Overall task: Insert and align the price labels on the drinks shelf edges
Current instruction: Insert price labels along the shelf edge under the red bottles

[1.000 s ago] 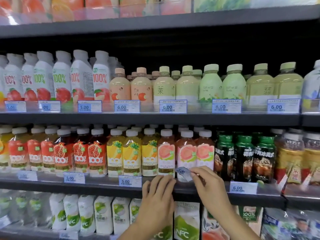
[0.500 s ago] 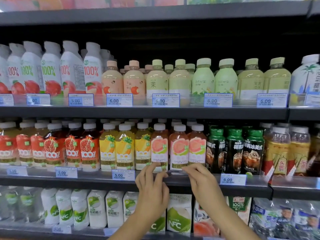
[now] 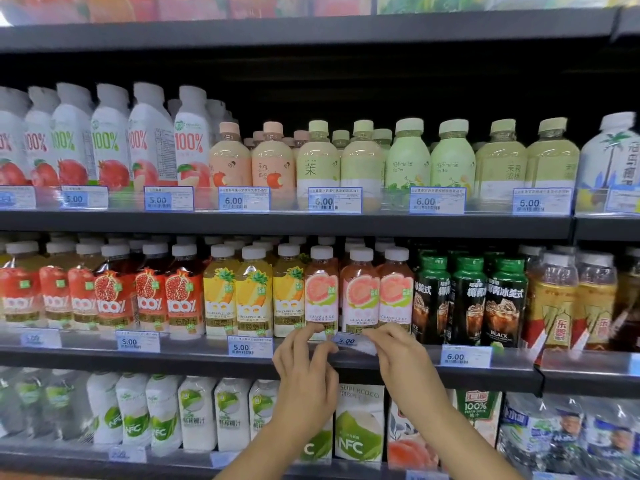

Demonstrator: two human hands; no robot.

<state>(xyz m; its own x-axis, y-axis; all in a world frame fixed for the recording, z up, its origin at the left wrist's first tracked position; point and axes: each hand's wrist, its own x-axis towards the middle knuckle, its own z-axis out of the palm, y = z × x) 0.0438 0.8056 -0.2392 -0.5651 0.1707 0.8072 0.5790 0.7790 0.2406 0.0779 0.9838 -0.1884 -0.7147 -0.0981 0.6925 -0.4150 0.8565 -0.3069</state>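
At the middle shelf edge (image 3: pixel 398 367) of a drinks aisle, a person works a price label (image 3: pixel 349 341) into the clear strip below the guava juice bottles (image 3: pixel 360 292). A second ago the right hand (image 3: pixel 403 362) held the label curled and clear of the strip, in front of the bottles; now the label lies low against the strip, its "5.00" facing out, with the left hand (image 3: pixel 304 362) touching its left end and the right hand pinching its right end. That suggests the label is going into the holder and that what is left is to seat it and square it. It sits slightly tilted, right end lower, and higher than the pineapple label (image 3: pixel 250 345) to the left and the 6.00 label (image 3: pixel 465 355) to the right, so it appears not yet fully home.

The left hand's fingers are bent, tips pressing at the label's edge rather than closed around it. The right hand's thumb is out of sight behind its fingers, and the label's right end is covered, so how deep it sits in the strip cannot be told. Small print on all labels is blurred. The lower shelf's cartons are partly hidden by both forearms.
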